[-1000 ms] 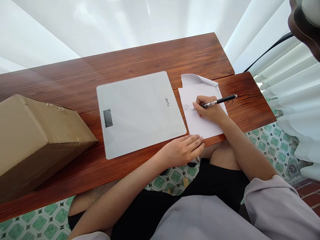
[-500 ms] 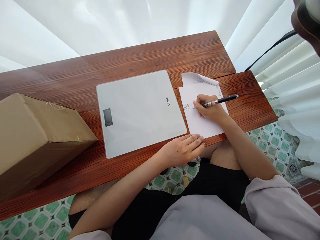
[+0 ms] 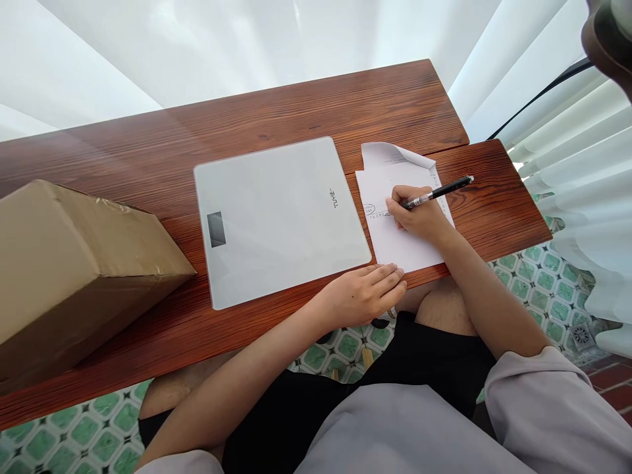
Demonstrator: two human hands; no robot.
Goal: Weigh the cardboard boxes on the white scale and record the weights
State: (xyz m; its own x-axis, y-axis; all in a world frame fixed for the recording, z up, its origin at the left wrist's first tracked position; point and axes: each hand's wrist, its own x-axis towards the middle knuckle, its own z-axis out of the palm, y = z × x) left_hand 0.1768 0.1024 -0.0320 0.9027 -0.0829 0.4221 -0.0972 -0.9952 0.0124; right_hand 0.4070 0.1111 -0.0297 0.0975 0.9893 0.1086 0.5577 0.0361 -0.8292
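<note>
On the wooden worktop [image 3: 276, 108], right of the frame's centre, lies the paper [image 3: 401, 249], best steadied at its lower edge by the left hand [image 3: 363, 296], fingers extended, empty, while the right hand [image 3: 417, 214], fingers pinching the pen [image 3: 449, 188], should stroke lightly.

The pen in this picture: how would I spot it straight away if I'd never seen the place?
Find the brown wooden table and follow it to its right end, where white paper lies beside a flat, pale scale. Over that paper, the right hand grips the pen. It is the slim, mostly black stick slanting up past that hand, unlike the broad pale paper and scale.
</note>
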